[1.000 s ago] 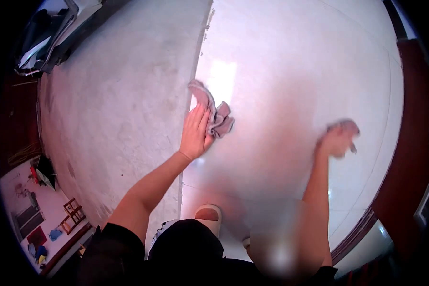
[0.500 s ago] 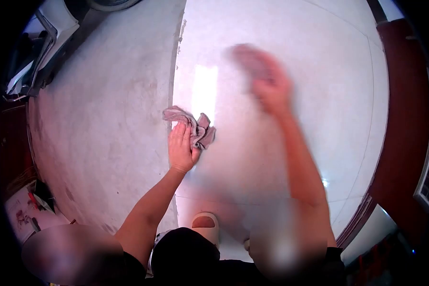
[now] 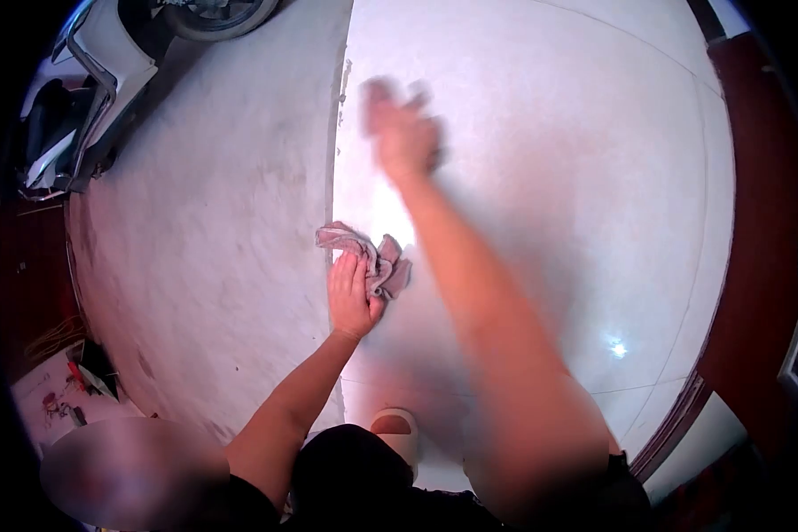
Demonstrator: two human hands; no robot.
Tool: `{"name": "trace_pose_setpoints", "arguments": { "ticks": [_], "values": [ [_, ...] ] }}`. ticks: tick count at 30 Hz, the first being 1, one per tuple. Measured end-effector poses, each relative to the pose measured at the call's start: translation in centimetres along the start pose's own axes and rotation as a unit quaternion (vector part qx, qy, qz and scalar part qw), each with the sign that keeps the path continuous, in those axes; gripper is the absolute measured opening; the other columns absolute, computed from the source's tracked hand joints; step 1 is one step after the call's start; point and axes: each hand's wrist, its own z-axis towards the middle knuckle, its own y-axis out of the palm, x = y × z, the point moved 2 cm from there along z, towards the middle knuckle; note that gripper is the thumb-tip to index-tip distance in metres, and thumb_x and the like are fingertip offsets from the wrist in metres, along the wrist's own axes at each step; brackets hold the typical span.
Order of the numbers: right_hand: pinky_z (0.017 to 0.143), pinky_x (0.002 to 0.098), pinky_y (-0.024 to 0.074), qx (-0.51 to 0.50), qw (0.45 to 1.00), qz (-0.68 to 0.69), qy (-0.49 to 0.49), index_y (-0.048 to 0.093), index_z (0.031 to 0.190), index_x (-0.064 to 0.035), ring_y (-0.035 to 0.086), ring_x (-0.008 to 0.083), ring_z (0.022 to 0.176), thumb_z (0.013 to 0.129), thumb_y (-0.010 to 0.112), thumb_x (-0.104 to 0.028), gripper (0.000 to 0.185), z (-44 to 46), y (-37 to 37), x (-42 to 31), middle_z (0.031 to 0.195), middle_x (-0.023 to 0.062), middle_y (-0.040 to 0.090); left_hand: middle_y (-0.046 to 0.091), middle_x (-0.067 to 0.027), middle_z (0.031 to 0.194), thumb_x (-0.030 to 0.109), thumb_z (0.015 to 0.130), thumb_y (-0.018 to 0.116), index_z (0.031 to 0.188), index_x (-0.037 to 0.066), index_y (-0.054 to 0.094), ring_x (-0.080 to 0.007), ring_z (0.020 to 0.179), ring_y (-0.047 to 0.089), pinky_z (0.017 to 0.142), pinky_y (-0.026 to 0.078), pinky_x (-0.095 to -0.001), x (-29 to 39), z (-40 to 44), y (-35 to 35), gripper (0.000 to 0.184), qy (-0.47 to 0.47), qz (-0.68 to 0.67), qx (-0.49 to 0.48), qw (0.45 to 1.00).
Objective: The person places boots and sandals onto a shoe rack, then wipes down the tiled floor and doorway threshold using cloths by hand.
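My left hand (image 3: 355,297) presses down on a crumpled pinkish-grey cloth (image 3: 386,266) with dark edging, which bunches up between thumb and fingers. The cloth lies on the glossy white tile floor (image 3: 541,177), right by the seam with the rougher floor. Farther forward, my right hand (image 3: 405,133) is smeared by motion over the tile. A dark pinkish, cloth-like piece (image 3: 379,99) shows at its fingers, too blurred for its edges to be made out.
Rough grey concrete (image 3: 213,195) adjoins the tile on the left. A motorbike (image 3: 106,71) stands at the upper left. A dark red door panel (image 3: 767,195) borders the right side. One slipper (image 3: 397,434) shows on my foot below. Small items lie on a white surface (image 3: 49,390) at lower left.
My right hand has swept left across the tile toward the seam. My left hand stays on the cloth. The view has shifted slightly.
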Motion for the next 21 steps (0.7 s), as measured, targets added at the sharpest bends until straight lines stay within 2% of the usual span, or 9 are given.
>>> {"name": "trace_pose_setpoints", "arguments": {
  "ticks": [2, 3, 8, 9, 12, 17, 18, 19, 21],
  "values": [
    [0.074, 0.0462, 0.0528, -0.188, 0.966, 0.034, -0.172, 0.067, 0.091, -0.0124, 0.067, 0.0325, 0.086, 0.083, 0.059, -0.016, 0.012, -4.9, 2.6, -5.0, 0.092, 0.0154, 0.067, 0.046, -0.0242, 0.134, 0.017, 0.071, 0.057, 0.127, -0.002, 0.049, -0.0440, 0.126, 0.042, 0.108, 0.029, -0.0554, -0.2, -0.2, 0.1, 0.060, -0.019, -0.006, -0.010, 1.000],
    [0.079, 0.0440, 0.0527, -0.256, 0.916, 0.224, -0.211, 0.067, 0.097, -0.0121, 0.065, 0.0329, 0.094, 0.076, 0.065, -0.014, 0.021, -7.2, 4.0, -4.9, 0.098, 0.0138, 0.067, 0.046, -0.0243, 0.134, 0.018, 0.072, 0.056, 0.127, -0.002, 0.049, -0.0440, 0.126, 0.042, 0.108, 0.029, -0.0556, -0.4, -0.3, 0.2, 0.059, -0.023, -0.014, -0.020, 0.999],
    [0.095, 0.0344, 0.0476, -0.068, 0.906, 0.408, -0.091, 0.053, 0.132, -0.0078, 0.056, 0.0211, 0.117, 0.075, 0.060, 0.002, 0.058, -12.5, -6.7, 4.5, 0.124, 0.0117, 0.060, 0.045, -0.0251, 0.135, 0.025, 0.077, 0.055, 0.129, -0.003, 0.048, -0.0438, 0.128, 0.039, 0.109, 0.028, -0.0545, -0.5, -0.5, 0.4, 0.060, -0.026, 0.009, -0.027, 0.999],
    [0.094, 0.0331, 0.0484, 0.010, 0.963, 0.240, -0.123, 0.052, 0.134, -0.0079, 0.055, 0.0198, 0.117, 0.074, 0.058, 0.006, 0.062, -12.3, -12.3, 7.8, 0.128, 0.0103, 0.058, 0.045, -0.0251, 0.136, 0.024, 0.077, 0.054, 0.130, -0.004, 0.047, -0.0436, 0.128, 0.039, 0.109, 0.028, -0.0538, -0.5, -0.6, 0.5, 0.060, -0.016, 0.015, -0.025, 0.999],
    [0.074, 0.0348, 0.0546, 0.100, 0.930, 0.247, 0.253, 0.052, 0.132, -0.0067, 0.066, 0.0198, 0.090, 0.079, 0.061, -0.002, 0.054, -12.7, -23.7, 18.6, 0.112, 0.0136, 0.065, 0.044, -0.0251, 0.137, 0.023, 0.079, 0.051, 0.132, -0.004, 0.046, -0.0433, 0.129, 0.038, 0.111, 0.027, -0.0529, -0.5, -0.3, 0.7, 0.060, 0.002, 0.014, -0.011, 1.000],
    [0.061, 0.0350, 0.0522, 0.316, 0.923, -0.218, -0.001, 0.060, 0.119, -0.0083, 0.062, 0.0168, 0.074, 0.080, 0.061, -0.007, 0.039, -18.6, -21.8, 28.3, 0.094, 0.0048, 0.065, 0.043, -0.0254, 0.138, 0.021, 0.080, 0.048, 0.133, -0.005, 0.044, -0.0439, 0.130, 0.037, 0.111, 0.026, -0.0518, -1.0, 0.0, 1.1, 0.059, 0.017, 0.014, -0.011, 1.000],
    [0.061, 0.0352, 0.0526, 0.326, 0.938, 0.089, -0.074, 0.061, 0.108, -0.0095, 0.064, 0.0203, 0.083, 0.079, 0.060, -0.004, 0.030, -20.4, -18.1, 26.8, 0.091, 0.0062, 0.064, 0.043, -0.0254, 0.138, 0.021, 0.080, 0.048, 0.133, -0.005, 0.044, -0.0439, 0.130, 0.037, 0.111, 0.026, -0.0516, -1.0, -0.6, 0.8, 0.059, 0.019, 0.012, -0.011, 1.000],
    [0.061, 0.0364, 0.0535, 0.229, 0.940, -0.251, -0.015, 0.058, 0.105, -0.0097, 0.064, 0.0243, 0.094, 0.080, 0.058, -0.003, 0.026, -23.5, -17.2, 21.7, 0.093, 0.0065, 0.065, 0.043, -0.0256, 0.138, 0.019, 0.079, 0.048, 0.134, -0.005, 0.044, -0.0441, 0.130, 0.037, 0.111, 0.026, -0.0511, -0.7, -0.4, 0.6, 0.060, 0.028, 0.007, -0.006, 1.000],
    [0.074, 0.0471, 0.0523, 0.017, 0.944, -0.328, 0.016, 0.056, 0.118, -0.0104, 0.055, 0.0296, 0.114, 0.084, 0.054, -0.014, 0.034, -27.9, -13.0, 14.6, 0.109, 0.0098, 0.062, 0.044, -0.0258, 0.137, 0.019, 0.078, 0.047, 0.133, -0.004, 0.045, -0.0440, 0.130, 0.037, 0.111, 0.027, -0.0510, -0.5, -0.1, 0.7, 0.060, 0.029, 0.012, -0.011, 0.999]
  ]
}}
